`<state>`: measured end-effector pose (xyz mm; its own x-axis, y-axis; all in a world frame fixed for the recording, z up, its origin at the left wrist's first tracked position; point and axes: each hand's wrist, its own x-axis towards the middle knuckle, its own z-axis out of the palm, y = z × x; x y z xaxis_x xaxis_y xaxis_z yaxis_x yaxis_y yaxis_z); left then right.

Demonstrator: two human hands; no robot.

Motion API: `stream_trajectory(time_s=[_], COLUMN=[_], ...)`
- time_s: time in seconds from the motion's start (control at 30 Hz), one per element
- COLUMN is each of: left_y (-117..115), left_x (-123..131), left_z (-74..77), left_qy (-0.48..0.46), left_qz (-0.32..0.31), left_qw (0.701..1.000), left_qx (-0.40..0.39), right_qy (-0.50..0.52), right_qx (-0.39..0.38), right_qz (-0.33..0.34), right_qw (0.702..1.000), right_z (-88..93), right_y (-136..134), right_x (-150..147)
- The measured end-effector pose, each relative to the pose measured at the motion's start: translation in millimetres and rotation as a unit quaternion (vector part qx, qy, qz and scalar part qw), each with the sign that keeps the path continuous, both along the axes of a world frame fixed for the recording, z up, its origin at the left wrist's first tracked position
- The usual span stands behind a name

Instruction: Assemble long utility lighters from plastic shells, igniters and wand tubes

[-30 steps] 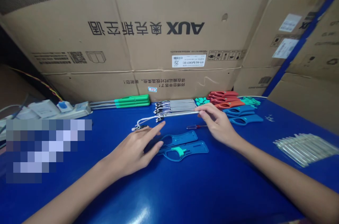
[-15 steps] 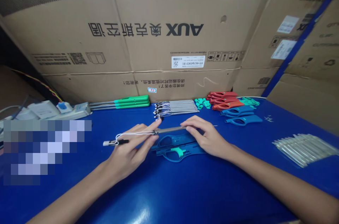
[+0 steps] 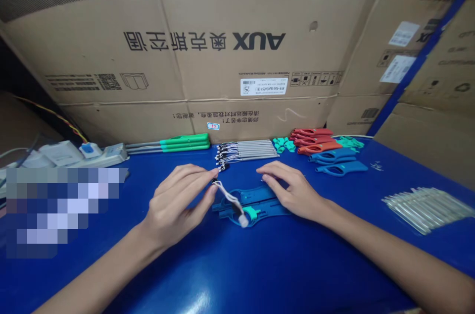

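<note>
Two blue plastic handle shells point(image 3: 260, 195) lie side by side on the blue table point(image 3: 237, 264), with a teal trigger piece point(image 3: 253, 212) in the nearer one. My left hand point(image 3: 174, 205) pinches the top end of a white wire point(image 3: 230, 199) between thumb and fingertips. The wire hangs down across the shells to a small white tip by the trigger. My right hand point(image 3: 291, 190) lies over the right end of the shells, fingers curved down and pressing on them. The metal tube the wire belongs to is hidden from me.
Along the back run green-handled rods point(image 3: 181, 141), a row of metal tubes with wires point(image 3: 247, 149), teal small parts point(image 3: 284, 143), red shells point(image 3: 311, 138) and blue shells point(image 3: 336, 163). Clear tubes point(image 3: 426, 207) lie at the right, a power strip point(image 3: 100, 154) at the left. Cardboard boxes point(image 3: 208, 41) wall the back.
The tube with its wire came from the back row down to the blue shells. The wire, stretched out leftward before, now hangs over the shells from my left hand. My right hand settled on the shells.
</note>
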<state>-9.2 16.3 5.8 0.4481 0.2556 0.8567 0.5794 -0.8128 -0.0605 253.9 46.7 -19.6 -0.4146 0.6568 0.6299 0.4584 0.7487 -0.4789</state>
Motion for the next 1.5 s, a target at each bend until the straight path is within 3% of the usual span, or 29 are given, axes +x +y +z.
stream_trajectory(time_s=[0.13,0.3,0.43,0.57,1.0,1.5], left_y=[7,10,10,9,8,-1], left_x=[-3,-5,-5,-4,-5,1], left_z=[-4.6,-12.3,-15.5,-15.8,-15.4,-11.4], left_qy=[0.073,0.147,0.163,0.169,0.239,0.258], left_qz=[0.04,0.074,0.082,0.089,0.033,-0.001], left_qw=[0.996,0.978,0.963,0.957,0.942,0.915], left_qx=[-0.026,-0.126,-0.196,-0.218,-0.234,-0.31], right_qy=[0.0,-0.013,-0.057,-0.097,-0.141,-0.213], right_qx=[0.001,0.013,-0.003,-0.028,-0.019,-0.094], right_qz=[0.001,0.031,0.069,0.065,0.072,0.079], right_qw=[1.0,0.999,0.996,0.993,0.987,0.969], right_z=[3.5,7.6,12.1,14.2,15.5,22.7], right_y=[-2,-8,-14,-17,-16,-18], right_x=[1,3,5,5,12,11])
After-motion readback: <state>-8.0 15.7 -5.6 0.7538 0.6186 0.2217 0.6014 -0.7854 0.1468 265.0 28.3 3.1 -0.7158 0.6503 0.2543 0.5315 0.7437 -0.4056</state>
